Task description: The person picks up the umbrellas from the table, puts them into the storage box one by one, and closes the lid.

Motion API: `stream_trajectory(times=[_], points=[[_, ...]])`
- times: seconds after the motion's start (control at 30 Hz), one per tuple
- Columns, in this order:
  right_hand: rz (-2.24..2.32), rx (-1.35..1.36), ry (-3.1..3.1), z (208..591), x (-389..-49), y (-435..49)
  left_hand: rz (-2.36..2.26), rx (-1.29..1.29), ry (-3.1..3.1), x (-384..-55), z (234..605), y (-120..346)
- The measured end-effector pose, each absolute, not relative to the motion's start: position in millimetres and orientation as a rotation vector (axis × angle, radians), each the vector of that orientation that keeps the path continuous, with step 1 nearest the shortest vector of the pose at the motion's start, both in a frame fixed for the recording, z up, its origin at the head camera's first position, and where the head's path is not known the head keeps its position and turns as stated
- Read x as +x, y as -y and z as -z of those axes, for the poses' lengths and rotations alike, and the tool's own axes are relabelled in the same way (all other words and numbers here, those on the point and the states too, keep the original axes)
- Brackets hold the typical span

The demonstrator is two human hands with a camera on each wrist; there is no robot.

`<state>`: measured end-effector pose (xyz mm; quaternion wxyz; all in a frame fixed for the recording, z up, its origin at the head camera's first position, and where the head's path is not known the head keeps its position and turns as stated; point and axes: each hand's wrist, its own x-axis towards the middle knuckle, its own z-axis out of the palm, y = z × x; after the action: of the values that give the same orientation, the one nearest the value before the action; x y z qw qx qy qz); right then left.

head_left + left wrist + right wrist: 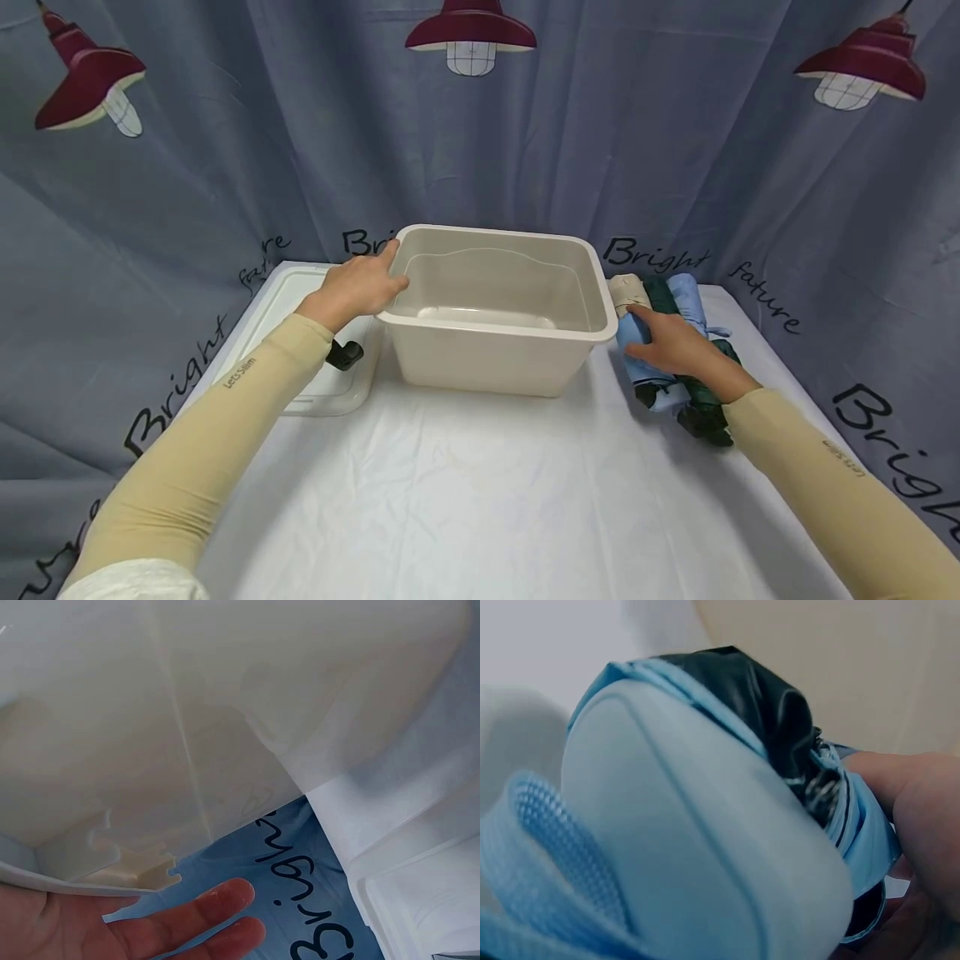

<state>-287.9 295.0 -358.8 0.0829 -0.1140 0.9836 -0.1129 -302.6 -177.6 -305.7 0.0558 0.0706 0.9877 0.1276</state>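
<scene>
A beige plastic storage bin (pixel 480 354) stands upright on the white table. At its left end my left hand (pixel 360 287) holds the rim, thumb over the edge. The left wrist view shows the fingers (pixel 225 900) of that hand outside, below the rim. To the bin's right lies a bunch of folded umbrellas in beige, dark green and light blue. My right hand (pixel 678 346) grips a light-blue folded umbrella (pixel 633 337) there. In the right wrist view its pale-blue handle (pixel 697 825) and strap (pixel 555 855) face the camera; the hand partly hides the fabric.
A white lid (pixel 330 396) lies flat to the left of the bin, partly under my left arm. A dark green umbrella (pixel 705 412) lies beside my right wrist. A grey-blue curtain (pixel 480 150) printed with red lamps surrounds the table (pixel 480 492).
</scene>
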Motion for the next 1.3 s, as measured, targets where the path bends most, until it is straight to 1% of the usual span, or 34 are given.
stream_trajectory(times=[0.37, 0.73, 1.07, 1.3], points=[[0.335, -0.425, -2.983, 320.2, -296.4, -289.3, -0.374, 0.200, -3.001, -302.0, 303.8, 176.4], [0.342, -0.369, -3.022, 284.9, -296.6, -290.0, -0.391, 0.198, -2.993, -300.6, 303.6, 175.0], [0.406, -0.317, -3.029, 264.8, -297.9, -291.2, -0.407, 0.198, -2.997, -299.0, 305.9, 172.9], [0.421, -0.333, -3.051, 251.9, -301.5, -285.9, -0.434, 0.194, -2.996, -299.7, 304.4, 175.6]])
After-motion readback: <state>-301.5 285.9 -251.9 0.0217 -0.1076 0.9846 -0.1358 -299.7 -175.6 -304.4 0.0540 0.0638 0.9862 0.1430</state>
